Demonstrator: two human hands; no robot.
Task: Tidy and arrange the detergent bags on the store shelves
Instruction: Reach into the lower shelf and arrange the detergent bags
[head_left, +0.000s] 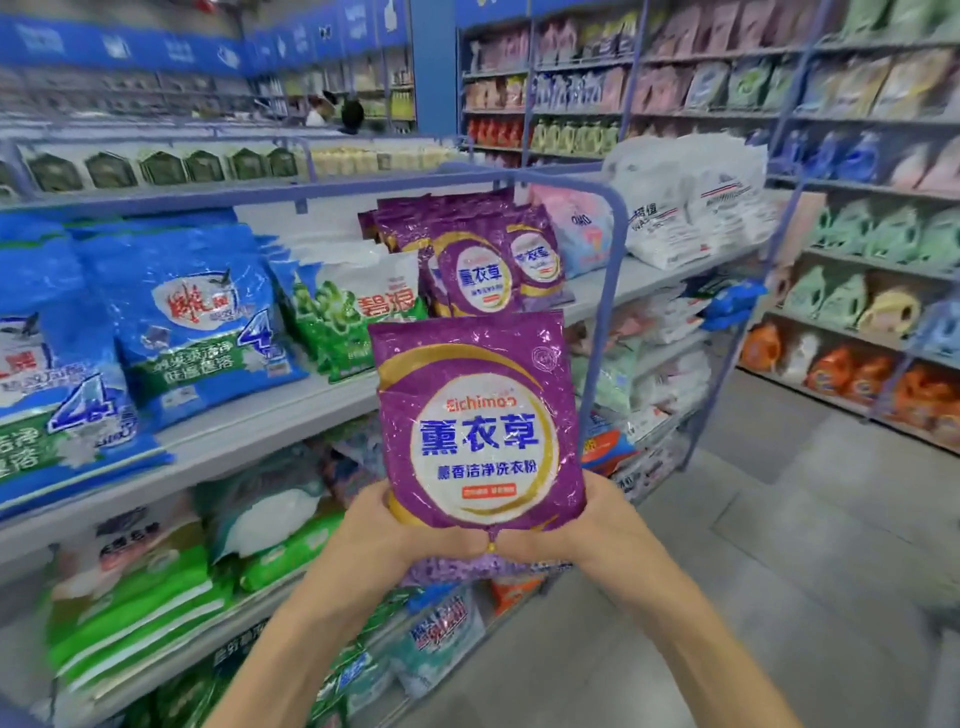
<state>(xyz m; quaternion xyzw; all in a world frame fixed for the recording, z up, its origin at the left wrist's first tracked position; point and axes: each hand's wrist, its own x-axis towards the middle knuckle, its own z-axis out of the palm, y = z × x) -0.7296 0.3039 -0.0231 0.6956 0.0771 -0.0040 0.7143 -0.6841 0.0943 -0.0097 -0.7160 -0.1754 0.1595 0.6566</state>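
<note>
The shelf (249, 415) looks mostly stocked, so I judge the tidying midway. The purple row (483, 260) stands there, but the purple bag (480, 421) is in the air in front of it, upright, not yet placed. My left hand (379, 525) and right hand (587, 525) reach up, each grip pinching its bottom edge.
</note>
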